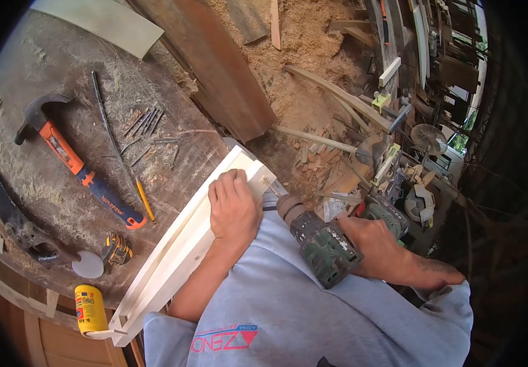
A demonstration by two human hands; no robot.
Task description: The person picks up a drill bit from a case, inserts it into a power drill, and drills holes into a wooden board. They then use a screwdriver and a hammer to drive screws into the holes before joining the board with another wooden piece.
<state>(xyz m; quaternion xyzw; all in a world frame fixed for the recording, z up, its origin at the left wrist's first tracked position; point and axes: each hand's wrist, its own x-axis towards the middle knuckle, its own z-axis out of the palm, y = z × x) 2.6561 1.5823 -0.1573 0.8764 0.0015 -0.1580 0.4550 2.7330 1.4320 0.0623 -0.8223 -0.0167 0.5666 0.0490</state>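
My left hand [235, 205] is closed over the upper end of a pale wooden frame piece [178, 248], which lies slanted along the workbench edge against my body. My right hand [374, 241] is wrapped round the handle of a green cordless drill [325, 248]. The drill's bit points at the end of the wood, just right of my left hand, and appears to touch it. Left of the wood are an orange and blue hammer [74, 162], a yellow pencil [145, 199] and several nails [147, 122].
The dusty workbench [37, 202] also holds a saw [7, 208], a tape measure [117, 249], a round white lid [87, 265] and a yellow bottle [90, 309]. Beyond stand a thick brown beam [215, 73], sawdust on the ground, a fan [429, 139] and a circular saw [419, 203].
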